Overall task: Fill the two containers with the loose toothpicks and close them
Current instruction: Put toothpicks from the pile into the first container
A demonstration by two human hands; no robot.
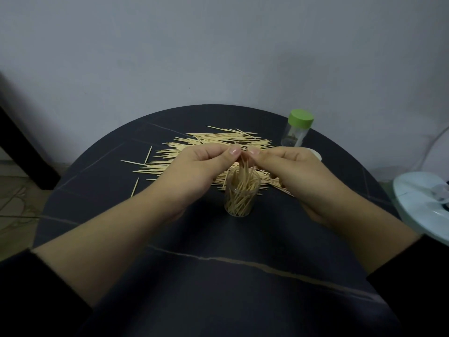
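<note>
No text, label, brand, number or sign can be read. The green-lidded container (297, 132), beyond the right hand (291, 171), has a dark mark on its clear wall. It is too small to tell whether it is print.

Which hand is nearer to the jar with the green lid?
Right. The right hand lies just in front of the green-lidded jar; the left hand is farther to its left. Both pinch toothpicks over the open container.
</note>
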